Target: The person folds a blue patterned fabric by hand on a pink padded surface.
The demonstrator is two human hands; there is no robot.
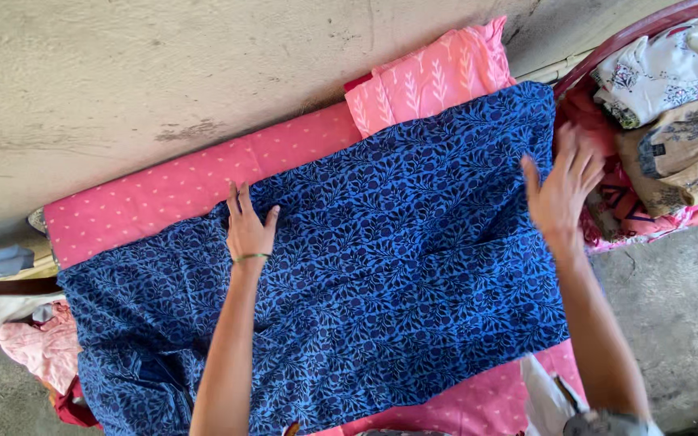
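**Blue printed cloth spread on a pink-covered surface, both hands at work**

Item 1. Blue cloth (381, 266) with a dark leaf-and-flower print, laid out flat lengthwise across the surface (163, 190), which wears a pink cover with small white marks. The cloth hides most of the cover; pink shows along the far edge and at the near right corner.

Item 2. Left hand (247, 226), fingers spread, palm pressed flat on the blue cloth near its far edge. A thin bangle sits on the wrist. Nothing gripped.

Item 3. Right hand (561, 190), fingers splayed wide, at the cloth's right end; whether it touches the fabric cannot be told. Nothing gripped.

Item 4. Folded pink cloth (430, 77) with white leaf print, at the far right end of the surface, partly under the blue cloth.

Item 5. Red tub (648, 24) at right, heaped with clothes: a white floral piece (660, 69), a tan piece (680, 157).

Item 6. Loose clothes (38, 347) on the floor at left.
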